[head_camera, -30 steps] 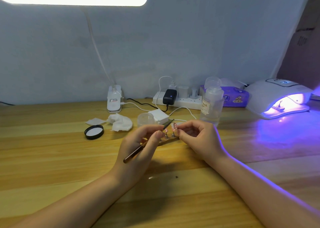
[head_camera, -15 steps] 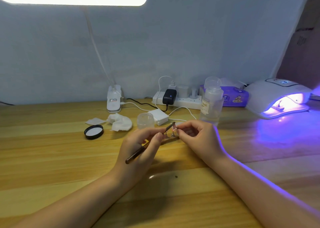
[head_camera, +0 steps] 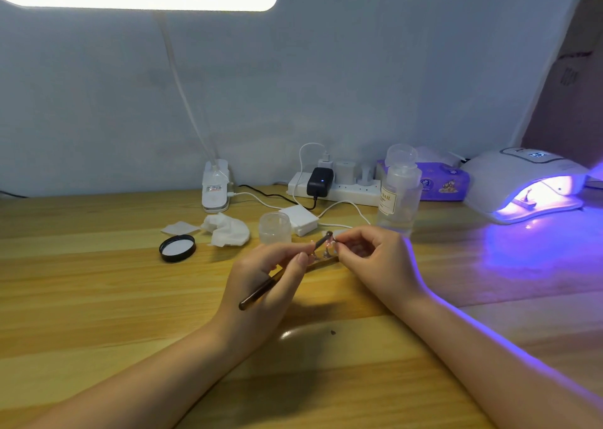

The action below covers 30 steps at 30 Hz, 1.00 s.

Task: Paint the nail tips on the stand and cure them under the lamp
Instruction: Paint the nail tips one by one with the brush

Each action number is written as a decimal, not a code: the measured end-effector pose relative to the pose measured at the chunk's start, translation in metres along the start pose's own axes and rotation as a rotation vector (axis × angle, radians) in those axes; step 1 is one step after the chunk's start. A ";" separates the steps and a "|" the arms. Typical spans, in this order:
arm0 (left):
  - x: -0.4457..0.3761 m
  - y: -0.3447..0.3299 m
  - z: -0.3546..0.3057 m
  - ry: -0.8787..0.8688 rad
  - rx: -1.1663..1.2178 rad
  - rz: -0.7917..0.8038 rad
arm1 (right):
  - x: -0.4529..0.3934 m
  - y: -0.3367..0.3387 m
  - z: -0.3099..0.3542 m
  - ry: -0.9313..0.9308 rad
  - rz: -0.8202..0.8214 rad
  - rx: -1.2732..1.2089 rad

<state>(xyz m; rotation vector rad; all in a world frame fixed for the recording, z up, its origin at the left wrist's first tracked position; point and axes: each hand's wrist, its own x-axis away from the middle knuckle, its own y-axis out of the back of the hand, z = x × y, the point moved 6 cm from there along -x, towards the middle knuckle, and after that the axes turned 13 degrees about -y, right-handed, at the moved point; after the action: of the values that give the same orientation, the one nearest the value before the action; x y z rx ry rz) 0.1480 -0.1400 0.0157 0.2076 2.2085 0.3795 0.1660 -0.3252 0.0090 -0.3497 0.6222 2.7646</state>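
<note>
A small clear jar [head_camera: 275,231] stands open on the tabletop [head_camera: 98,298], its black lid [head_camera: 177,248] lying well to its left; what the jar holds I cannot tell. The curing lamp [head_camera: 528,184] glows purple at far right with a small stand inside. My left hand [head_camera: 261,285] pinches the brush [head_camera: 280,273], whose long axis runs from lower left up to its tip at the nail tips [head_camera: 328,242]. My right hand [head_camera: 375,262] pinches the stand [head_camera: 323,259] between both hands.

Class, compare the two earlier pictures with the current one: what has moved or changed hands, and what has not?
Little changed. The left hand keeps its grip on the brush; its bristle end edged slightly up and right over the nail tips. The right hand still pinches at a nail tip on the stand. Nothing was picked up or released; the curing lamp stays lit.
</note>
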 end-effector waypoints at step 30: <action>0.001 -0.001 -0.001 0.048 0.253 -0.033 | -0.002 -0.004 -0.003 -0.008 0.109 -0.155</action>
<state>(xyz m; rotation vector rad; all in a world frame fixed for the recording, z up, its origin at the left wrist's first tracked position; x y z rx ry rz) 0.1465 -0.1405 0.0150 0.3006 2.3017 0.0864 0.1700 -0.3235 0.0054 -0.3479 0.4377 2.9258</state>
